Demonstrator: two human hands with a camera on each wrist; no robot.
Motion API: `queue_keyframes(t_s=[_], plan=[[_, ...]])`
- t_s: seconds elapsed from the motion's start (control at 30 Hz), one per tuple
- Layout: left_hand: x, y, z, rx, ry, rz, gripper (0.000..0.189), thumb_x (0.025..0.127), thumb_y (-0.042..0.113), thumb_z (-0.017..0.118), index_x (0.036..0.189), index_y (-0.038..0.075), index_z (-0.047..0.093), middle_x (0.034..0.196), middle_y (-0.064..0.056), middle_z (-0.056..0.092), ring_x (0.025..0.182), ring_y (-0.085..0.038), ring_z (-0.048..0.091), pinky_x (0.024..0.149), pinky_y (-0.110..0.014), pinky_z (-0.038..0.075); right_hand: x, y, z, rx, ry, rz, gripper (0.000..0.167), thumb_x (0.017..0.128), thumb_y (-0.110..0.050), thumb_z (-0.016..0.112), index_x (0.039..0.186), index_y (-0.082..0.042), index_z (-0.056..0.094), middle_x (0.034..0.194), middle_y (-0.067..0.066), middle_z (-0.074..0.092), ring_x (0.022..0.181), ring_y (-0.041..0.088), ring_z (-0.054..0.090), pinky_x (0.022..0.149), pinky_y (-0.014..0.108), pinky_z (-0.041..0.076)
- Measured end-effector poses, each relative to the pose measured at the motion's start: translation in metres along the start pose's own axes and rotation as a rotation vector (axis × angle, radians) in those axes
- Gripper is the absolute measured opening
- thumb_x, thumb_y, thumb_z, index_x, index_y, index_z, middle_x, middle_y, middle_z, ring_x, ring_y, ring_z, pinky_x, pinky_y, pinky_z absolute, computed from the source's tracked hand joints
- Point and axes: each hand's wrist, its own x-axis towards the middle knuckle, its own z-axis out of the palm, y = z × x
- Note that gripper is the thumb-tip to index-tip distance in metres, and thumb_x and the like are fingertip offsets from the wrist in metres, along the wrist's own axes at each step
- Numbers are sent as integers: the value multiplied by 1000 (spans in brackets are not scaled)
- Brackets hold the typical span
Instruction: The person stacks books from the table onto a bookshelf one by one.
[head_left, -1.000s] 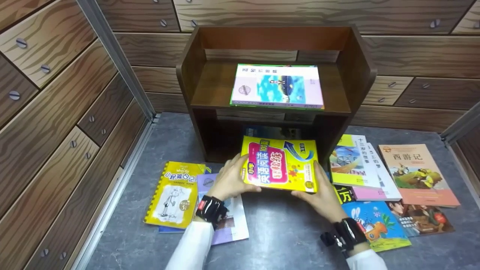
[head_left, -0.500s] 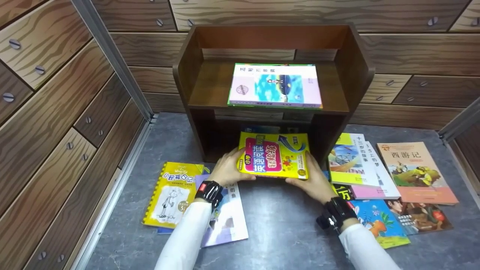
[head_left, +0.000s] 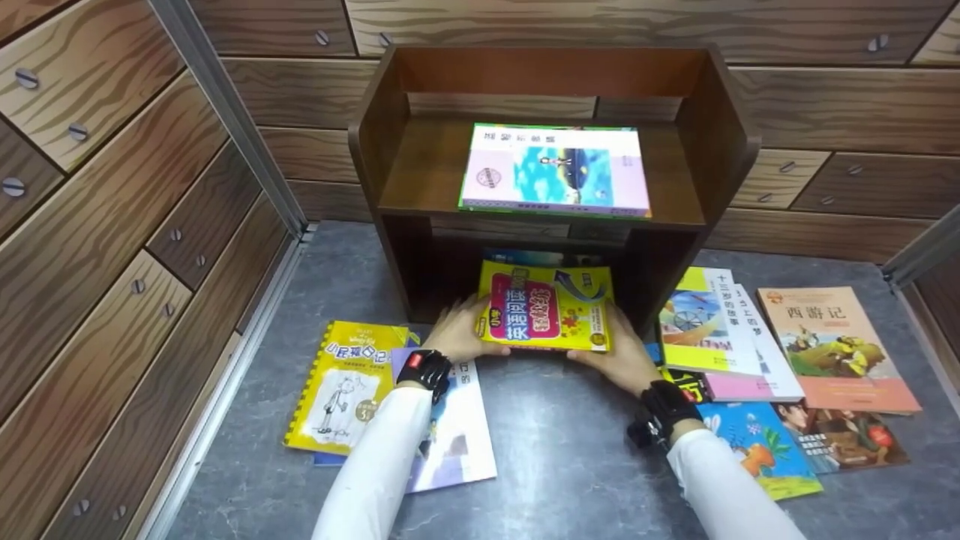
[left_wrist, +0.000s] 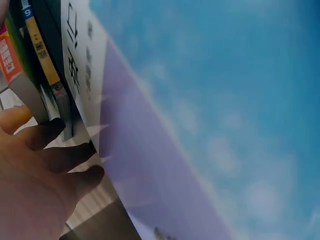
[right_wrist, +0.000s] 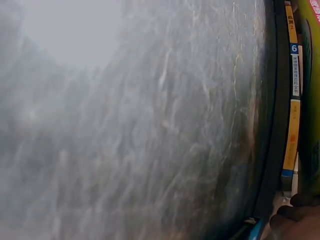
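Note:
Both hands hold a thick yellow paperback book (head_left: 585,315) with a pink cover panel, at the opening of the lower compartment of a brown bookshelf (head_left: 394,255). My left hand (head_left: 457,331) grips the book's left side, its thumb along the near edge. Opposite it, my right hand (head_left: 621,358) grips the right side, thumb also at the near edge. Most fingers are hidden under or beside the book in the head view. A book with an orange and blue spine (right_wrist: 292,125) lies flat inside the compartment, below the yellow one.
On the upper shelf lies a small stack topped by a white and blue book (head_left: 566,174). Left on the grey floor are a yellow notebook-style book (head_left: 341,390) and a purple and white book (head_left: 469,442). Several books, including an orange one (head_left: 836,352), overlap at the right.
Both hands have carried the yellow book away from the body, closer into the lower compartment, and slightly left. The other books lie where they were.

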Motion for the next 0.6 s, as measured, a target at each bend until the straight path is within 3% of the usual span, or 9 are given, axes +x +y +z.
queue_keyframes(t_s=[0.17,0.4,0.6], plan=[[4,3,-1,77,-10,-22,105,78,49,90,163,21,36,169,-9,32,146,-33,43,121,-54,34,5,0,2,-49,-6,17,115,84,-39,88,166,-5,16,169,26,18,152,43,29,125,57,24],[12,13,-5,217,-6,-32,107,77,51,90,163,18,36,166,-9,38,132,-36,55,112,-53,44,12,-4,-1,-198,-25,59,116,85,-42,87,166,-4,14,169,29,15,150,47,29,123,59,25],[14,16,-3,316,36,-6,108,75,52,91,161,12,39,159,-10,47,120,-40,62,103,-54,50,15,-6,1,-297,-20,91,113,86,-44,85,165,-2,16,168,29,19,140,48,44,119,59,35]])
